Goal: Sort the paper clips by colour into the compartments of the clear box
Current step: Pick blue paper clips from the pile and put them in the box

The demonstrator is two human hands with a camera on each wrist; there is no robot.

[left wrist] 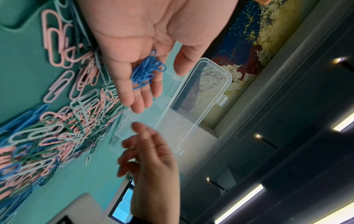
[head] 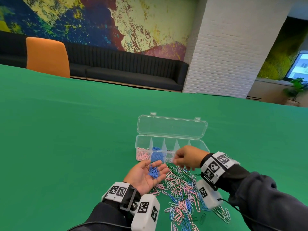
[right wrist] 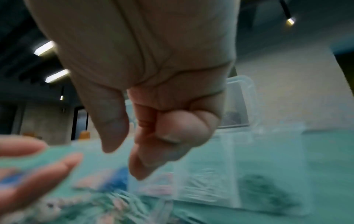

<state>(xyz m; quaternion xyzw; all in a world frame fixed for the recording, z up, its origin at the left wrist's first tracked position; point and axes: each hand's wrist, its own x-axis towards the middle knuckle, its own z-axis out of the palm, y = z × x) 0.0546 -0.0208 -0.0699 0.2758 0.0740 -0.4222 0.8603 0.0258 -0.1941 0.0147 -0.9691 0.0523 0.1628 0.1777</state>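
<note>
head view: left hand (head: pixel 146 174) lies palm up, fingers spread, carrying blue clips (head: pixel 154 171) above the mixed clip pile (head: pixel 181 189) on the green tabletop (head: pixel 66 139). right hand (head: pixel 188 157) hovers, fingers curled, just in front of the clear box (head: pixel 171 145); pink and blue clips fill its two leftmost compartments. left wrist view: blue clips (left wrist: pixel 147 71) rest on the flat fingers. right wrist view: blurred; cannot tell whether the right hand (right wrist: pixel 153 106) pinches a clip.

My right hand (right wrist: pixel 153 94) is filling the top of the frame, fingers curling inward and the thumb (right wrist: pixel 109 118) pointing down — whether they're pinching anything, I can't tell. At eight o'clock my left hand's fingertips (right wrist: pixel 57 165) are blurring in. The clear box (right wrist: pixel 239 174) is sitting at four o'clock — blue and pink smears are showing at six.
</note>
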